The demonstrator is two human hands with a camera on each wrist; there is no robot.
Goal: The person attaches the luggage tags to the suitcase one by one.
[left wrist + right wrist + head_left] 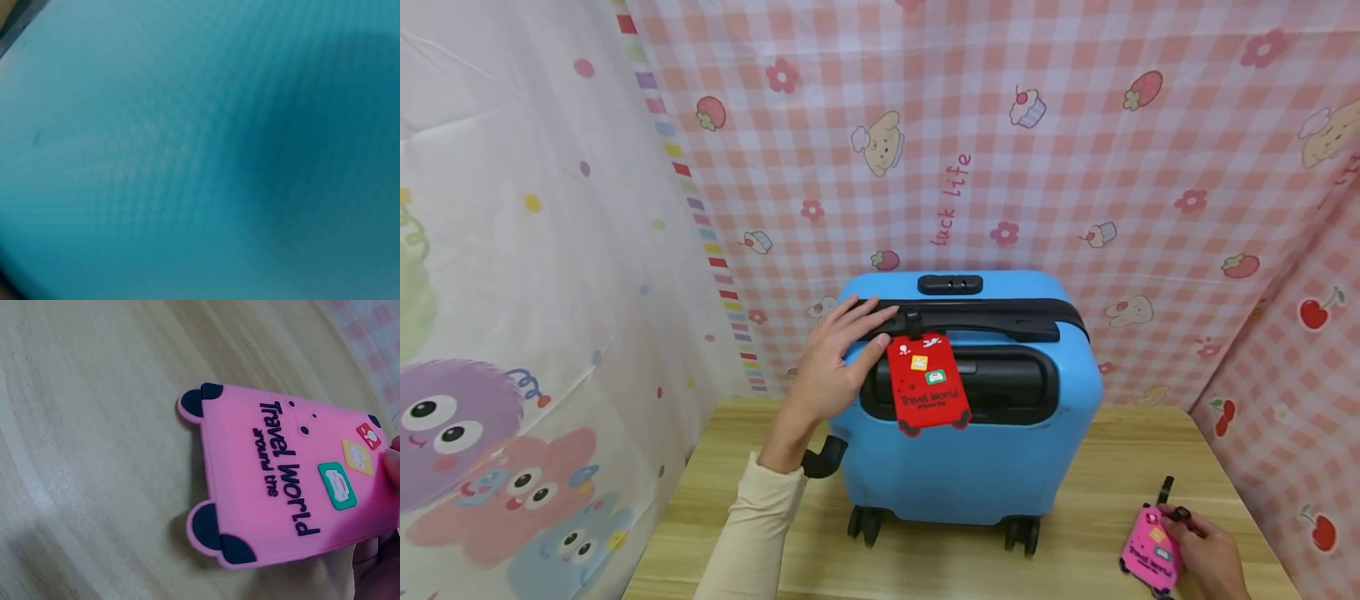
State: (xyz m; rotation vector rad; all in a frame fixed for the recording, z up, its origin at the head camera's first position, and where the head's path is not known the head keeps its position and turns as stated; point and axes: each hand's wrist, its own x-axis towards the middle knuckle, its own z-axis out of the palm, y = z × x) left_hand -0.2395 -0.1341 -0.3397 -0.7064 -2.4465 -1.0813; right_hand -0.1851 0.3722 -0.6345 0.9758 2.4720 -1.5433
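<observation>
A light blue suitcase (955, 475) stands upright on its black wheels. My left hand (835, 358) rests on its upper left edge with fingers extended, the thumb beside a red luggage tag (931, 404). That tag hangs from the black carry handle (1000, 322) by a black strap. At the lower right, my right hand (1213, 557) pinches a pink luggage tag (1148, 550) near its strap end. The right wrist view shows the pink tag's printed face, with fingers (392, 465) at its right end. Blurred blue suitcase shell (156, 150) fills the left wrist view.
The suitcase stands on a wood-grain tabletop (1090, 575). A pink checked cloth (985, 167) hangs close behind it. A white printed curtain (587, 275) is on the left, and another checked cloth (1285, 417) is on the right. A black side handle (824, 460) sticks out at the suitcase's left.
</observation>
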